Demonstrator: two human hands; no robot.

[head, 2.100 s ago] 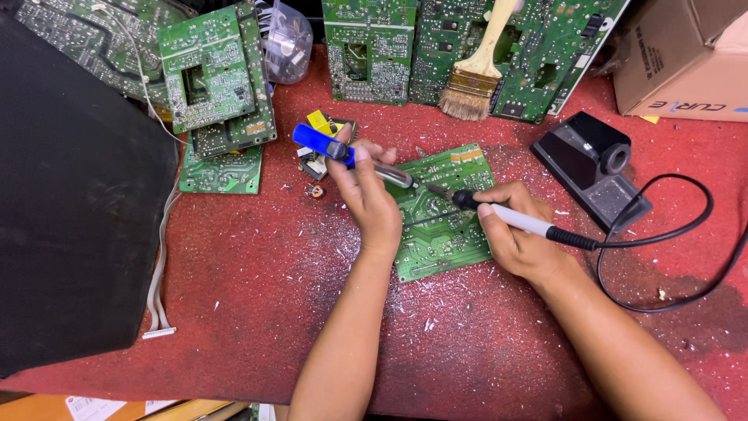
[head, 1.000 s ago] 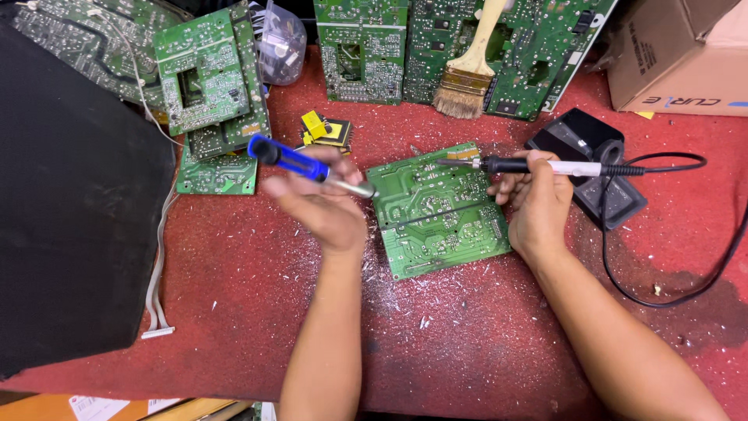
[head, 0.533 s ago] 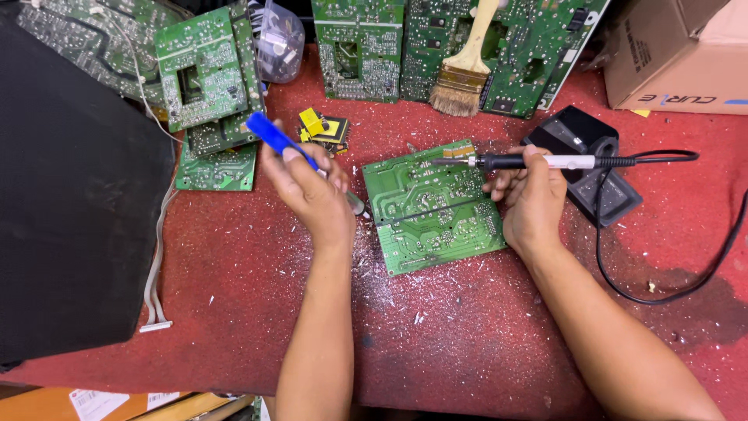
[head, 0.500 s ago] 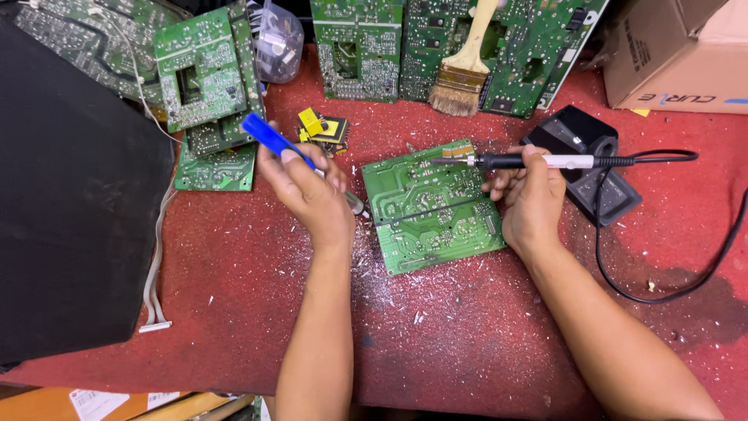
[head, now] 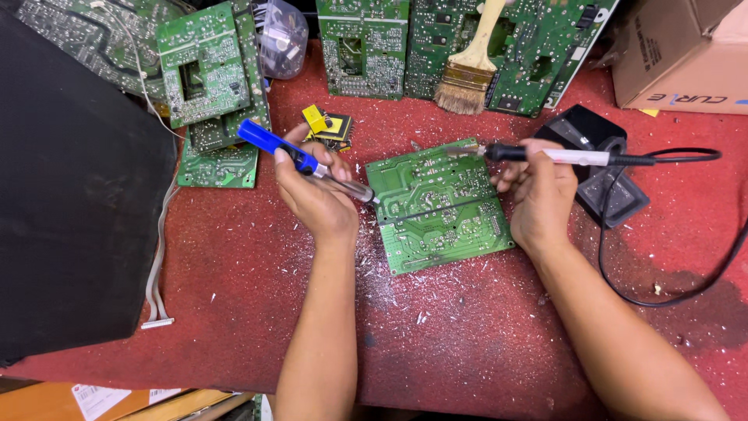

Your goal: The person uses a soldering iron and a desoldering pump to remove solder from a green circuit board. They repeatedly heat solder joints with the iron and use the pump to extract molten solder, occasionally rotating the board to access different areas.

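A green circuit board (head: 440,204) lies flat on the red work surface between my hands. My left hand (head: 315,195) grips a blue-handled desoldering pump (head: 300,159), whose clear tip rests at the board's left edge. My right hand (head: 540,195) holds a soldering iron (head: 557,155) level above the board's top right corner, its tip pointing left. The iron's black cable (head: 623,284) loops off to the right.
A black iron stand (head: 604,160) sits behind my right hand. Several green boards (head: 210,74) and a paintbrush (head: 467,66) lie at the back, with a yellow transformer (head: 326,127) and a cardboard box (head: 682,51). A large black object (head: 70,195) fills the left.
The iron rose off the board and now points left above its top edge. My left hand swung the pump from pointing right across the board to its left edge.
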